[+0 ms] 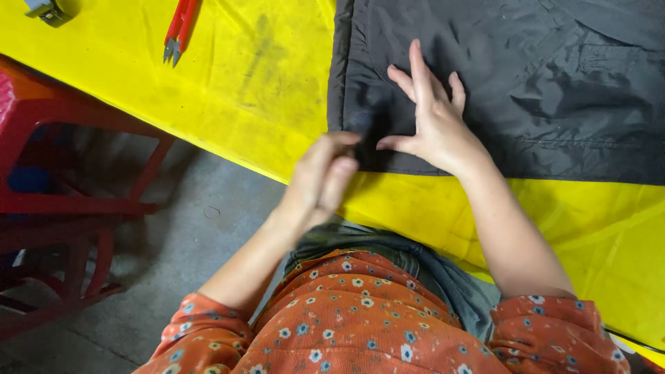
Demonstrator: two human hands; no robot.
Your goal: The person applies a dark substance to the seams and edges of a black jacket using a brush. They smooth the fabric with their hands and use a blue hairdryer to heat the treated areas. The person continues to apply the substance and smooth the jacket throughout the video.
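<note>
Right hand (433, 118) lies palm-down, fingers spread and loose, pressing the dark quilted fabric (526, 76) near its lower-left corner on the yellow table (256, 90). Left hand (322, 176), motion-blurred, fingers curled at the fabric's corner edge; whether it pinches the cloth cannot be told. Red snips (180, 28) lie well apart.

The right hand (433, 118) lies spread, fingers splayed, on a dark grey quilted garment (526, 76) laid over a yellow desk (263, 90). The left hand (322, 176), blurred, hovers at the garment's near corner. Red thread snips (180, 28) lie well apart on the desk, and red stools (62, 159) stand beside it.
</note>
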